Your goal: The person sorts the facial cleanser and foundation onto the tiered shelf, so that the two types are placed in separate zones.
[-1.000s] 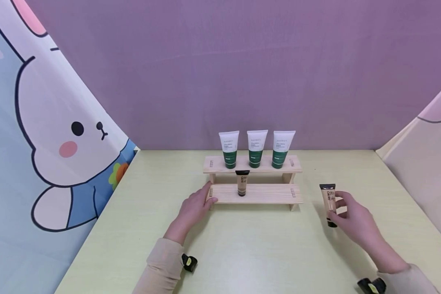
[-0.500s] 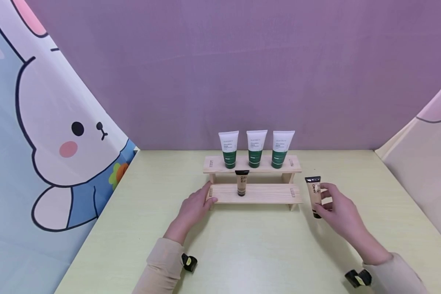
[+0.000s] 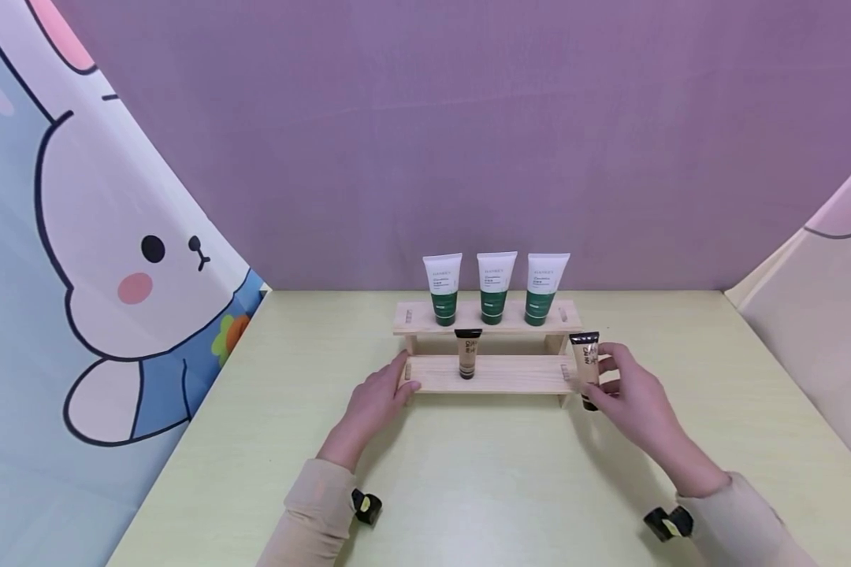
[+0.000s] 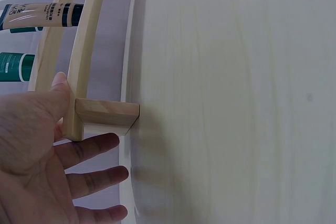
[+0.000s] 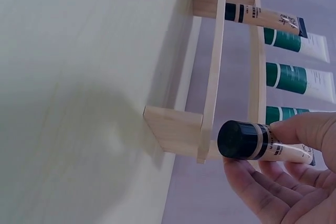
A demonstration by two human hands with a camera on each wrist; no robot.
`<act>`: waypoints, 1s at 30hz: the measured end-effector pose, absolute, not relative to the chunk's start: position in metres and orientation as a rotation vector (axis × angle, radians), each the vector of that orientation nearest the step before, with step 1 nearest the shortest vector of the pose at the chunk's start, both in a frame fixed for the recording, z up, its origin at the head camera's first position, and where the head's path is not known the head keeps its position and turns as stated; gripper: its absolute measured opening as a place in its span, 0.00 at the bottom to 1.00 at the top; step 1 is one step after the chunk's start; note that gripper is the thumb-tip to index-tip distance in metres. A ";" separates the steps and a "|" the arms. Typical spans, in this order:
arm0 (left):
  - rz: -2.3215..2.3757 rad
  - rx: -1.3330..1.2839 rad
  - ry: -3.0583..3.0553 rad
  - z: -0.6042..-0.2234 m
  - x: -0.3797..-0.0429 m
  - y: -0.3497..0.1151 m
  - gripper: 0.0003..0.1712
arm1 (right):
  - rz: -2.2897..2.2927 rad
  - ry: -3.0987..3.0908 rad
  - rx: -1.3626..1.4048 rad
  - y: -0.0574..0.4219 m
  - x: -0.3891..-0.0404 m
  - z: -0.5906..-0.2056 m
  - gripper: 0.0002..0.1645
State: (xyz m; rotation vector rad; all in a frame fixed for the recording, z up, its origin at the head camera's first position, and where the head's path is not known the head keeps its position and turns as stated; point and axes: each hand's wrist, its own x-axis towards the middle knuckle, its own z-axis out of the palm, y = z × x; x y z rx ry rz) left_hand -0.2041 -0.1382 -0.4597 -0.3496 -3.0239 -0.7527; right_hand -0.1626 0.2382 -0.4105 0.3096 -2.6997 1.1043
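Observation:
In the head view my right hand pinches a beige cosmetic tube with black ends, just off the right end of a two-tier wooden rack. The right wrist view shows the tube's round black cap pointing toward the rack and the thumb along its side. At the rack's left end my left hand holds the lower board, thumb on top; in the left wrist view several fingers stretch out past the board's end. A similar beige tube stands on the lower tier, left of centre.
Three white and green tubes, left, middle and right, stand along the upper tier. Behind the pale wooden table hangs a purple cloth. A rabbit-print cloth borders the left side.
My right hand has moved left and slightly away from me with the beige tube, from well right of the rack to its right end. The left hand has stayed on the rack.

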 end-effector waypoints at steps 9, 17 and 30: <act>-0.749 -0.350 -3.019 -0.461 -0.205 -0.139 0.37 | 1.155 -2.664 0.323 0.223 -0.172 -0.411 0.32; -0.746 -0.348 -3.020 -0.463 -0.205 -0.139 0.37 | 1.229 -2.617 0.368 0.205 -0.181 -0.414 0.32; -0.729 -0.365 -3.009 -0.464 -0.206 -0.139 0.37 | 1.353 -2.539 0.418 0.179 -0.200 -0.422 0.29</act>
